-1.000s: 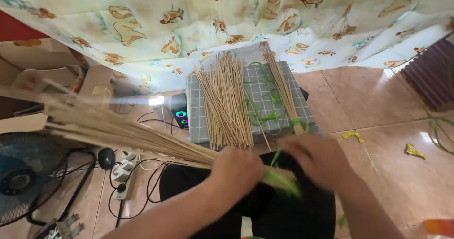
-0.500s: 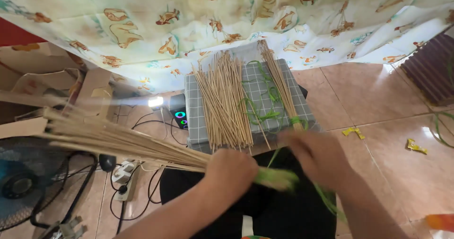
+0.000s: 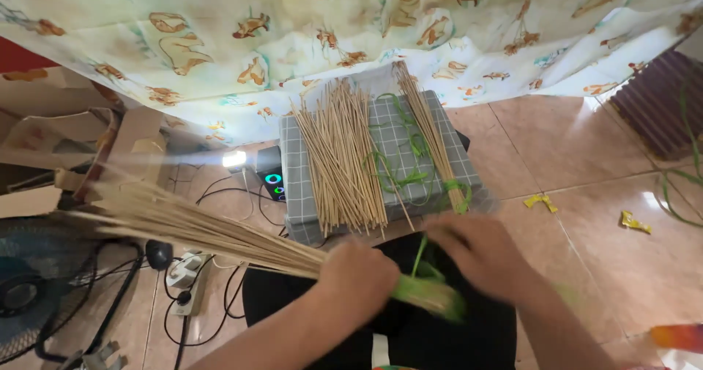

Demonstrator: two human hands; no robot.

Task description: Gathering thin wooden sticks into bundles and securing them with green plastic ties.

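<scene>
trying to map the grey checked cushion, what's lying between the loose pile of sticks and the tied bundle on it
In the head view, loose green strips lie on the grey checked cushion between the loose pile of sticks and the tied bundle.

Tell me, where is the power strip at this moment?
In the head view, the power strip lies on the tiled floor at lower left, under the bundle of sticks that the left hand holds, right of the fan.

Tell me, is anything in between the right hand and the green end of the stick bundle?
Nothing visible. The left hand grips the stick bundle just beside its green-wrapped end, and the blurred right hand is right at that end, seemingly touching it, with no gap showing.
</scene>
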